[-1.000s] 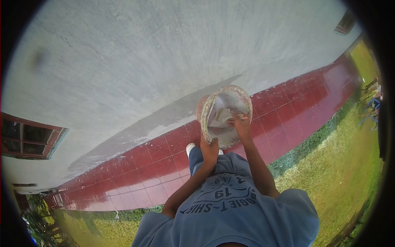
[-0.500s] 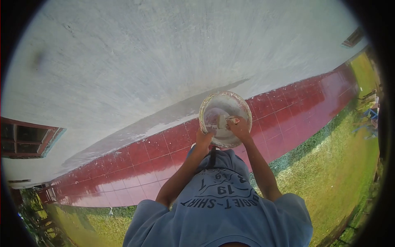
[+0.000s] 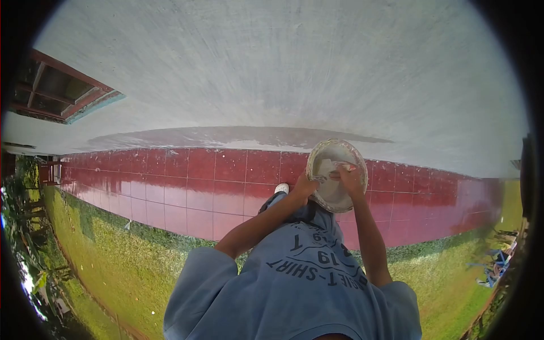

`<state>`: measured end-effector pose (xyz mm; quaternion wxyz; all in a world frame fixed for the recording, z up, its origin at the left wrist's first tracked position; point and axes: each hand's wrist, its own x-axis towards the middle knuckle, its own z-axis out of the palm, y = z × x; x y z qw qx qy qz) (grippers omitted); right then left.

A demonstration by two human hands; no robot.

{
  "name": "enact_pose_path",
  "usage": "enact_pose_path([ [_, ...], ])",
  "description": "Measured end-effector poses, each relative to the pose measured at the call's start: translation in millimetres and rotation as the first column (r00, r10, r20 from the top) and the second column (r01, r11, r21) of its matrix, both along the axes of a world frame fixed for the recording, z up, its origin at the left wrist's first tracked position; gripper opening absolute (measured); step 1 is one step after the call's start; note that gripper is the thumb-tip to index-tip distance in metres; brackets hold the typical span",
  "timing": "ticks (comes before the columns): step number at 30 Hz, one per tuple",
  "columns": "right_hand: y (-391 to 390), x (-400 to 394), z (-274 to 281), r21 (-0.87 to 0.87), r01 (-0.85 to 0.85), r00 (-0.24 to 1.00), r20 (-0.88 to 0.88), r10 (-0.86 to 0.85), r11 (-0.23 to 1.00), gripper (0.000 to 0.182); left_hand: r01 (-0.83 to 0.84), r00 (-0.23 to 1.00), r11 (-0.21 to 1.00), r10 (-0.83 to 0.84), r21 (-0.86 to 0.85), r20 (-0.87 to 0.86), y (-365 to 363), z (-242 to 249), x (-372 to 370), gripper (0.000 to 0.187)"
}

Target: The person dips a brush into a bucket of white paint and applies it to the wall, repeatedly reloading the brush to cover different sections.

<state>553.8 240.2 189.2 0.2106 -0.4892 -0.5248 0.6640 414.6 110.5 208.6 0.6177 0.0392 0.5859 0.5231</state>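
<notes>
A round, paint-smeared bucket [image 3: 340, 199] is held in front of my body, its mouth facing up. My left hand [image 3: 306, 186] is closed on the near left side of its rim. Over the bucket's opening, my right hand [image 3: 349, 177] grips a short flat tool that looks like a paintbrush [image 3: 335, 175]. Its pale end is down inside the bucket, partly hidden by my fingers. Whitish residue coats the bucket's inner wall and rim.
A grey-white wall [image 3: 272, 73] rises ahead, with a darker band [image 3: 238, 134] along its base. Red tiles [image 3: 198, 195] run beside it, spotted with white. A red-framed window [image 3: 62, 88] is at left. Grass [image 3: 136, 266] borders the tiles. My shoe [image 3: 281, 188] stands on the tiles.
My view has turned, so the tiled strip now lies more level. The bucket and both hands appear farther right and slightly lower. My left shoe has come into clearer view.
</notes>
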Motion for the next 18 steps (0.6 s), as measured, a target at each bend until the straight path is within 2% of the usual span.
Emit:
enact_pose_path([
  [1, -1, -7, 7, -0.130, 0.057, 0.996, -0.055, -0.065, 0.990, 0.027, -0.010, 1.000, 1.000, 0.010, 0.014, -0.028, 0, -1, -3, 0.048],
  [2, -2, -15, 4, -0.125, 0.037, 0.998, -0.052, -0.044, 0.991, 0.027, -0.030, 0.999, 0.999, 0.031, 0.019, -0.024, 1, -3, -9, 0.048],
  [4, -10, -27, -4, 0.033, 0.061, 0.998, 0.028, -0.062, 0.998, 0.025, -0.042, 0.999, 0.996, 0.041, -0.078, -0.024, -1, -7, -18, 0.051],
  [5, -15, -32, -2, 0.036, 0.049, 0.998, 0.034, -0.050, 0.998, 0.025, -0.054, 0.998, 0.996, 0.053, -0.075, -0.018, -6, -6, -21, 0.051],
  [7, -19, -46, 4, 0.130, 0.039, 0.998, 0.041, -0.044, 0.991, 0.023, -0.092, 0.996, 0.995, 0.093, 0.046, -0.016, -11, -3, -31, 0.054],
  [11, -26, -68, -1, 0.190, -0.007, 0.998, 0.065, -0.006, 0.982, 0.022, -0.151, 0.984, 0.988, 0.153, 0.025, -0.091, -27, 2, -43, 0.057],
  [13, -30, -83, -5, -0.016, 0.062, 0.994, 0.087, -0.060, 0.998, 0.022, -0.127, 0.976, 0.981, 0.150, 0.150, -0.156, -39, -17, -51, 0.068],
  [17, -45, -102, -11, 0.064, -0.070, 0.997, 0.023, 0.069, 0.995, 0.028, -0.204, 0.952, 0.979, 0.200, 0.009, -0.234, -53, -65, -48, 0.068],
  [18, -49, -106, -9, 0.069, -0.071, 0.991, 0.114, 0.063, 0.995, 0.029, -0.206, 0.948, 0.978, 0.199, -0.005, -0.248, -57, -72, -47, 0.068],
])
